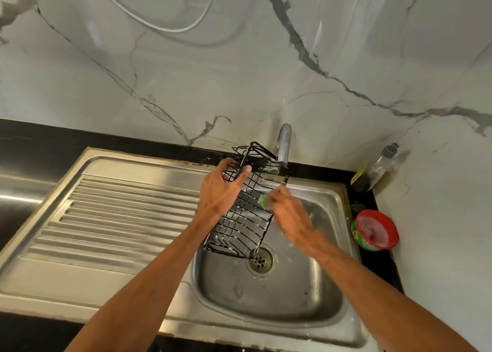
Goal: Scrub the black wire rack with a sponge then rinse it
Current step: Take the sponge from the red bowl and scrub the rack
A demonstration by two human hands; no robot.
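The black wire rack point(243, 218) stands tilted over the steel sink basin point(314, 309), its lower end near the drain point(260, 261). My left hand point(221, 189) grips the rack's upper left side, thumb across the wires. My right hand point(288, 213) holds a green sponge point(263, 201) against the rack's right edge; the hand is motion-blurred. A thin stream of water runs from the tap point(283, 144) onto the rack's top. White suds cling to the lower wires.
A ribbed draining board point(119, 218) lies left of the basin. On the black counter at the right sit a red-and-green bowl of soapy liquid point(375, 230) and a clear bottle point(378, 169). A marble wall rises behind.
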